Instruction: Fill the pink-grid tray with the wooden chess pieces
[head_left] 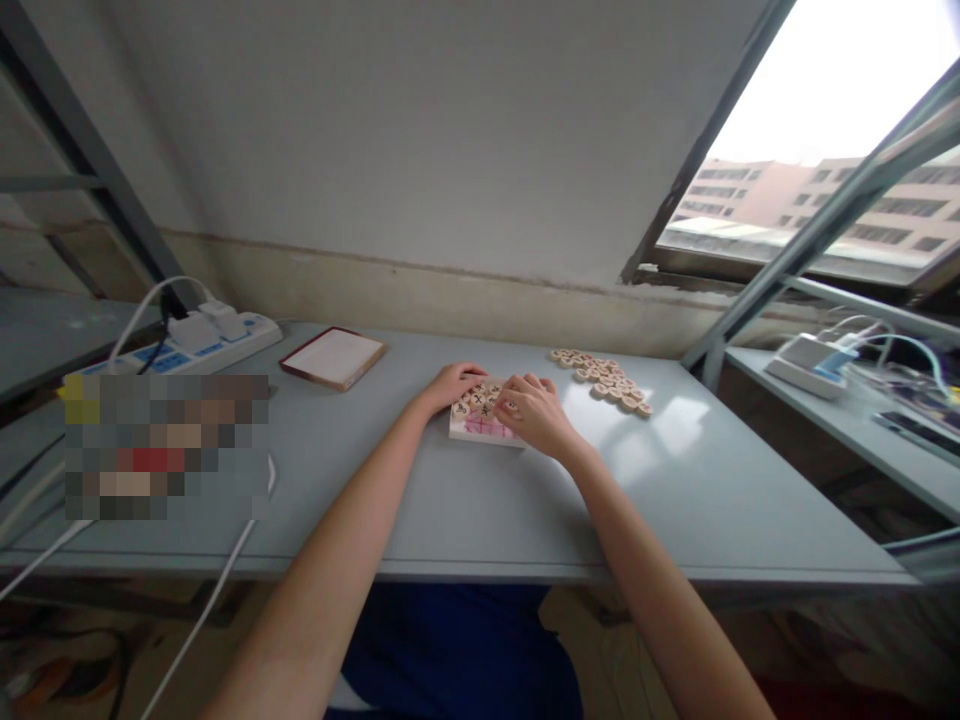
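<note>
A shallow white box with pink markings on its bottom lies on the desk in front of me. Round wooden Chinese chess pieces with dark characters fill its far part. My left hand is closed on the box's left side and far corner, fingers bent over the edge. Over the right part of the box is my right hand, its fingers curled down and closed among the pieces. What sits between those fingertips is hidden. More Chinese chess pieces lie in loose rows on the desk, to the right and farther back.
A flat box lid with a dark red rim lies at back left. Power strips stand on the left and on the right-hand shelf. White cables hang over the desk's front left edge. Metal posts flank the desk.
</note>
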